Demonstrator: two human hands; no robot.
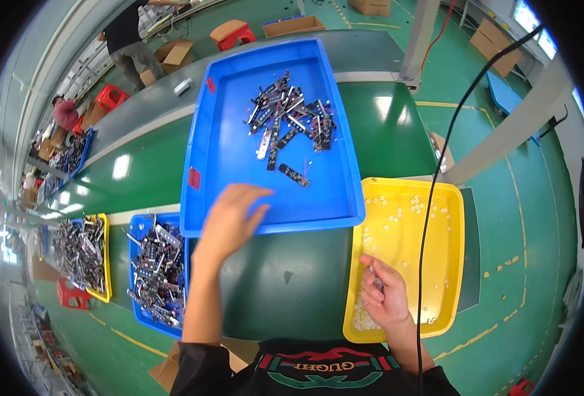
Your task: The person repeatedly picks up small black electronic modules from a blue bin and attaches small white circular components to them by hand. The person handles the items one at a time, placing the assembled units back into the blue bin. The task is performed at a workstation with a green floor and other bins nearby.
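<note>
My left hand (234, 219) reaches over the near edge of a large blue tray (229, 158), its fingers stretched out, the thumb apart and nothing visible in its grasp. Past the fingertips lies a single dark circuit-board strip (294, 175). Farther back in that tray is a loose pile of dark boards and silvery strips (285, 113). On the right, my right hand (386, 296) is palm up with curled fingers above a yellow tray (445, 257). Small whitish pieces show within those fingers. Little white ring-like pieces (364, 318) are heaped in the tray's near left corner, and others lie scattered.
Left of my left arm, a smaller blue tray (135, 264) and a yellow tray (107, 264) hold heaped strip parts. A black cable (430, 198) hangs in front of the right yellow tray. Metal posts (510, 129) stand at right. Two people are far left.
</note>
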